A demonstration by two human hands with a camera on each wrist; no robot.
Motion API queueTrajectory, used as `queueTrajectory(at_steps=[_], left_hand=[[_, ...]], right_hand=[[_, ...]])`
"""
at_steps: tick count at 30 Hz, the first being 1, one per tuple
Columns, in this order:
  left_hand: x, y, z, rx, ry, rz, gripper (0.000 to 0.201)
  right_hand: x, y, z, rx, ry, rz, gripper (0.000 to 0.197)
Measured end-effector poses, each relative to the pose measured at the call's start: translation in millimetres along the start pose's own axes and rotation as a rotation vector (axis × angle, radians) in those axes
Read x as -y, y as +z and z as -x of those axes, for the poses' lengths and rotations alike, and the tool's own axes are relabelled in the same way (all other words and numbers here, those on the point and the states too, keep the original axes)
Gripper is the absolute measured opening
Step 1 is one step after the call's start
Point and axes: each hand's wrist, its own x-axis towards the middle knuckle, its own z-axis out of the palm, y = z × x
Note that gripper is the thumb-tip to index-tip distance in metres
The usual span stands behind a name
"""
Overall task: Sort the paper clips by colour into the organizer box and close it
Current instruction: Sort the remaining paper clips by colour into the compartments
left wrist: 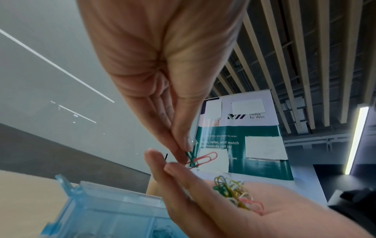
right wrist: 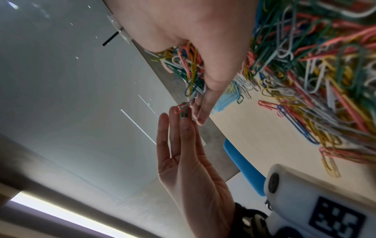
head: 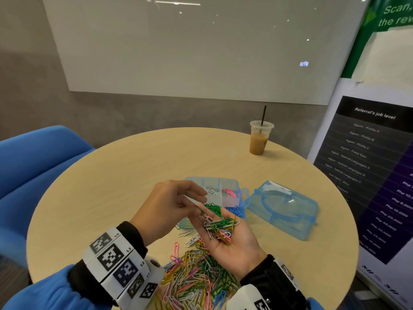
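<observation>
My right hand [head: 233, 247] lies palm up over the table and carries a mixed bunch of paper clips [head: 221, 227] on its straight fingers. Just above those fingertips, my left hand [head: 197, 208] pinches a green paper clip [left wrist: 190, 157] between thumb and fingers, and a pink clip [left wrist: 205, 158] hangs hooked on it. Behind both hands stands the open blue organizer box [head: 242, 193], with white clips [head: 210, 191], pink clips [head: 230, 193], green clips [head: 212, 208] and blue clips [head: 234, 210] in separate compartments. Its lid [head: 283, 209] lies flat to the right.
A big loose pile of mixed paper clips [head: 192, 278] covers the round wooden table [head: 111, 186] near its front edge. An iced drink cup with a straw [head: 259, 139] stands at the back right. A blue chair [head: 33, 164] is left, a banner stand [head: 380, 164] right.
</observation>
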Motion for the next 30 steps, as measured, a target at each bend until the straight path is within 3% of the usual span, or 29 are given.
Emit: queueTrajectory(at_steps=[7,12,20,30], left_hand=[[-1.0,1.5,0.1,0.03,0.013,-0.088,0.029],[-0.6,-2.4,-3.5,-0.037,0.054,-0.248,0.022],[2.2,-7.7,-1.0,0.084,0.078,-0.469,0.016],[5.4,-10.8,-2.9,0.047,0.076,-0.476,0.014]], right_hand=[[-1.0,7.0,3.9,-0.009,0.038,0.059,0.051],[1.5,9.4,5.5,-0.027,0.023,0.129,0.044],[0.1,11.5,8.4,-0.032,0.036,0.119,0.042],[-3.1,14.1,10.4,-0.011,0.064,0.093,0.042]])
